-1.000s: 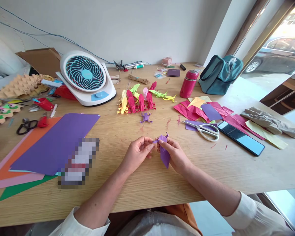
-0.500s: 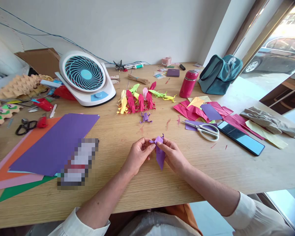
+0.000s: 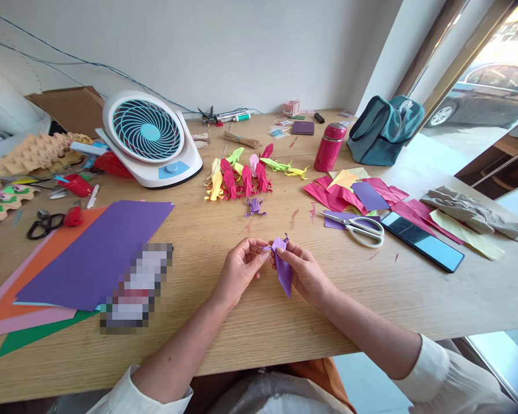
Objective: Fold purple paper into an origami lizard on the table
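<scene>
A purple origami figure [image 3: 284,270] with a pointed lower end is held between both hands above the wooden table. My right hand [image 3: 304,267] pinches its body, thumb on top. With thumb and fingertips, my left hand [image 3: 245,267] pinches a thin folded limb at the figure's upper left. Another thin limb sticks up at the top right. Beyond the hands sits a small purple origami frog [image 3: 255,207]. Behind it stand several folded paper figures [image 3: 239,175] in red, yellow, green and pink.
White-handled scissors [image 3: 362,227] and a phone [image 3: 423,241] lie at right, near loose paper pieces [image 3: 328,195]. A red flask [image 3: 330,146] stands behind them. At left are purple paper sheets [image 3: 99,253], a fan [image 3: 151,138] and black-handled scissors [image 3: 45,223].
My left hand has shifted slightly left, with its thumb now out on the limb. The figure's lower tip has swung a little to the right. My right hand keeps its hold.
</scene>
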Available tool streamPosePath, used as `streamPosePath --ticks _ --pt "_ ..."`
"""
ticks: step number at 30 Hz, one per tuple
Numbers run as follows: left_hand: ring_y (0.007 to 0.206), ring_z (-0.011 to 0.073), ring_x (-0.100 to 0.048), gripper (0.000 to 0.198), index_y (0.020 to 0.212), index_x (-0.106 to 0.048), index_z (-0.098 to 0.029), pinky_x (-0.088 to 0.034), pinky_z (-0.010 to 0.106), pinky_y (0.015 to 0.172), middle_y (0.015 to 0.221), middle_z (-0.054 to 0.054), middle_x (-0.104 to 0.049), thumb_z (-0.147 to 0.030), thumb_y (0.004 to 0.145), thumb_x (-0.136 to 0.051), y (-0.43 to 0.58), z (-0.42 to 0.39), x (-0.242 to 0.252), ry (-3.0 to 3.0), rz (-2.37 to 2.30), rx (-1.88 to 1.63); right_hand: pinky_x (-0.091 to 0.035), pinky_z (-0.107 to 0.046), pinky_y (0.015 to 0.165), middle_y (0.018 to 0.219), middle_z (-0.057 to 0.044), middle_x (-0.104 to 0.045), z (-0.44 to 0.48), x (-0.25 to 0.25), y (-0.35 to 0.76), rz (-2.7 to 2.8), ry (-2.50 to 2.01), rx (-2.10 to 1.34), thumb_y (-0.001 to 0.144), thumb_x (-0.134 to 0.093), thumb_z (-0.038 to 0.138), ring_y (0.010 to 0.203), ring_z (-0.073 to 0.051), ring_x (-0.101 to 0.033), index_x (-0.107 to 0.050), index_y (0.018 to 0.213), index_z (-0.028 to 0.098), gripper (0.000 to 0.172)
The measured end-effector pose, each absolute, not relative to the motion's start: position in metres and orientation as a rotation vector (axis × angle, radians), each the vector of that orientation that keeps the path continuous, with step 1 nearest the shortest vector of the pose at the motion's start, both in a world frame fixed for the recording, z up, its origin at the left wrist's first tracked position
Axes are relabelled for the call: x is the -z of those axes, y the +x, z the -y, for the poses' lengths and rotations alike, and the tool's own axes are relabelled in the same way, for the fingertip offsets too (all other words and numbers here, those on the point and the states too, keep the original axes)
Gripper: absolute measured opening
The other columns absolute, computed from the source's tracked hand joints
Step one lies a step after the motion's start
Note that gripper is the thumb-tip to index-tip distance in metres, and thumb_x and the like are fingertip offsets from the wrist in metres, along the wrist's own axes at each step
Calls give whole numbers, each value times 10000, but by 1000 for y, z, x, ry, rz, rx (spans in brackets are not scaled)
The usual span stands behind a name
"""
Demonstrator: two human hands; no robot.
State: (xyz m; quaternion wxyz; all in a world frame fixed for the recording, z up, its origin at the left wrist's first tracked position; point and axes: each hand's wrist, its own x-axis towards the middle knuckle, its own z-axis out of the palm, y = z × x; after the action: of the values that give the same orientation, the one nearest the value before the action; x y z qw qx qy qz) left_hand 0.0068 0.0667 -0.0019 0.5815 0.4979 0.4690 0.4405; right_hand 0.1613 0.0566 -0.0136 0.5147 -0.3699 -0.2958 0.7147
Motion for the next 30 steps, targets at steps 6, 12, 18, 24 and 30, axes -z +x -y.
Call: streamPosePath --ticks 6,12,18,24,30 --pt "624 97 -528 322 935 -672 -171 -410 178 474 766 -8 -617 -430 766 -763 7 -67 1 1175 -1063 -1035 -432 -249 594 719 -6 -663 -56 14 161 691 -900 -1718 662 -871 440 628 -123 -563 -665 812 191 356" --pt "566 65 -468 269 890 -687 -165 -402 184 479 783 -13 -623 -387 761 -767 7 -68 1 1150 -1050 -1091 -438 -240 599 727 -7 -660 -56 13 160 669 -900 -1736 652 -885 440 640 -126 -567 -680 834 187 373" --pt "561 65 -463 271 820 -643 -164 -392 178 464 736 -28 -594 -383 741 -781 9 -68 0 1116 -1041 -1118 -435 -228 630 740 -3 -655 -56 14 159 663 -885 -1733 655 -889 421 678 -122 -574 -686 849 183 369" --pt "550 60 -455 287 802 -606 -170 -391 177 463 719 -41 -570 -388 737 -781 8 -68 1 1091 -1061 -1112 -418 -229 642 768 8 -653 -55 12 159 648 -902 -1714 650 -895 393 679 -115 -553 -690 837 191 343" --pt "574 64 -454 306 801 -578 -171 -392 172 454 742 -39 -551 -382 734 -790 8 -69 2 1067 -1050 -1083 -402 -216 609 776 11 -645 -56 13 159 658 -915 -1694 647 -898 388 673 -111 -523 -696 834 197 335"
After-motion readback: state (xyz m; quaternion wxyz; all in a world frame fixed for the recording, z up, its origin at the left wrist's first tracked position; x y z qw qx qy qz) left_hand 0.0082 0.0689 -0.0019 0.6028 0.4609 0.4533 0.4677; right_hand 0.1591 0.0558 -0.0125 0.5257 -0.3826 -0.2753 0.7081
